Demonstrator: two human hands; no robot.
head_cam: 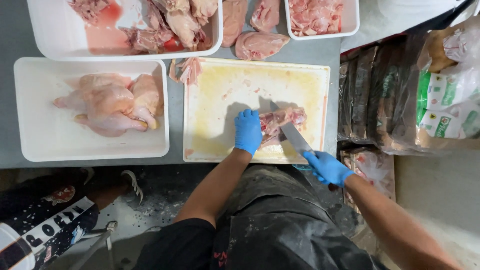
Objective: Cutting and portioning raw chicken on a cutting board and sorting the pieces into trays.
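Mid-cut: left hand pressed flat on chicken piece; right hand fisted round knife handle; next stroke likely needs steady hold-down.

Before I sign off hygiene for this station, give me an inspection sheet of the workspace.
Surface: grey table, stained cutting board.
Job's things: chicken piece on the board; knife blade on it.
Clutter: whole chicken in a white tray; two trays of cut meat; loose fillets on the table.
Hands: left hand gloved, pressing the piece; right hand gloved, gripping the knife.
Cables: nothing seen.
Surroundings: bagged packs at right; wet floor.
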